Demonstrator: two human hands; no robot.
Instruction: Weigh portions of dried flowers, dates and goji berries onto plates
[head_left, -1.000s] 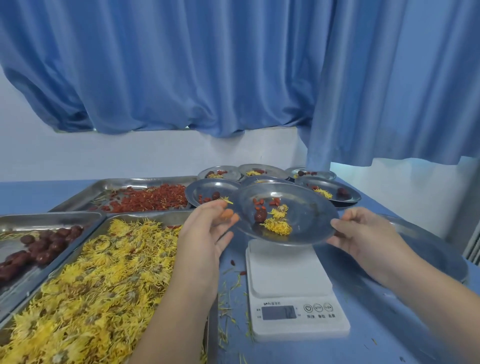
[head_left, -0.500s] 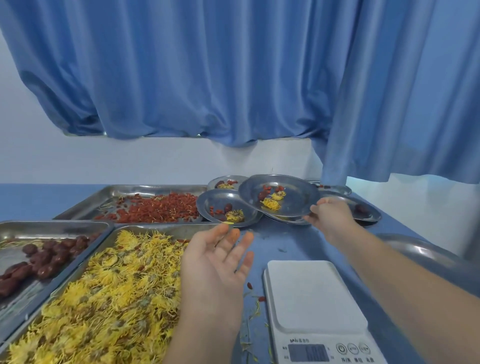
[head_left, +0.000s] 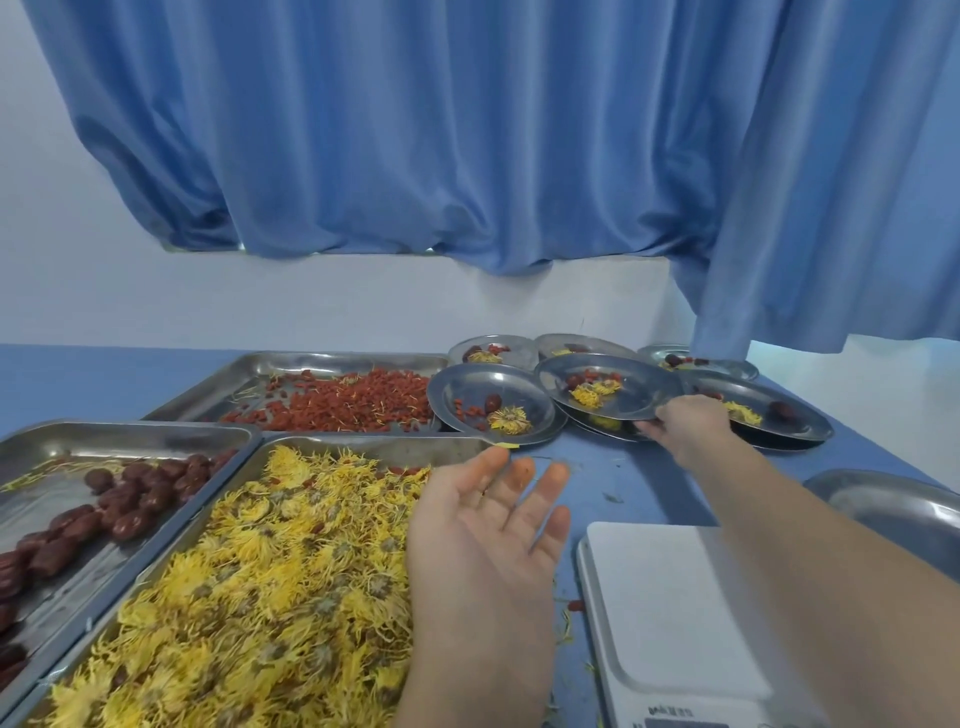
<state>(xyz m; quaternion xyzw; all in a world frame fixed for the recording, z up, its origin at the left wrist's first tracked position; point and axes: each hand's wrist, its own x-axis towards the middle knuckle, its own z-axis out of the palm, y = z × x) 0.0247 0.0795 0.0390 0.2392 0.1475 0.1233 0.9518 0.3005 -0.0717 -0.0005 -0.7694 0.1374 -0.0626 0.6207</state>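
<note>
Steel plate (head_left: 631, 402) with a mixed portion (head_left: 589, 391) sits at the far end of the counter (head_left: 623, 478). My right grip (head_left: 685, 422) holds its near rim, fingers curled at the edge. The plate overlaps another one beneath it. A filled neighbour plate (head_left: 467, 387) lies just left of that grip, and more plates sit right of it and beyond. My left grip (head_left: 488, 525) hangs open, palm up and fingers straight, holding nothing, well nearer to me than the right. The flower tray (head_left: 374, 444) is below and left of it, the goji tray (head_left: 322, 358) beyond it, the date tray (head_left: 130, 428) far left. The scale (head_left: 670, 613) lies just right of it, under my right forearm.
</note>
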